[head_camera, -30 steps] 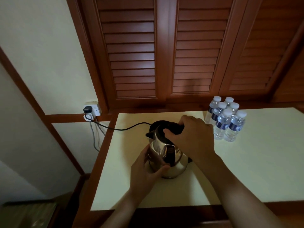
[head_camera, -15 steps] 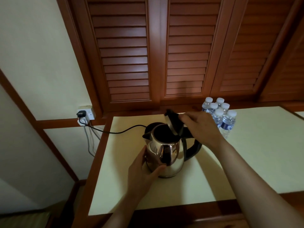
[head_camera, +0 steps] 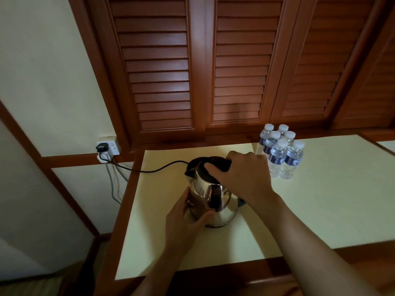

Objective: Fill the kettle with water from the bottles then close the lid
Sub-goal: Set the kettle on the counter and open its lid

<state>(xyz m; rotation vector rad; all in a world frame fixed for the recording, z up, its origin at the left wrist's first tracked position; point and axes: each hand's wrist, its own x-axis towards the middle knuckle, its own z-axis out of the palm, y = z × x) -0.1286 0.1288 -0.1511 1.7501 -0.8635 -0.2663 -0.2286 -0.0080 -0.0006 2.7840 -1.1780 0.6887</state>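
Beneath right grip [head_camera: 241,174], kettle lid [head_camera: 217,163]

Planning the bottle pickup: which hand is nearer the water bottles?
Right. The right hand is on the kettle lid, close beside the water bottles; the left hand holds the kettle body, farther from them.

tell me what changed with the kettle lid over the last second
The right hand swung the lid up half a second ago and has now brought it back down onto the kettle. The left hand kept holding the kettle's body; the bottles stayed put.
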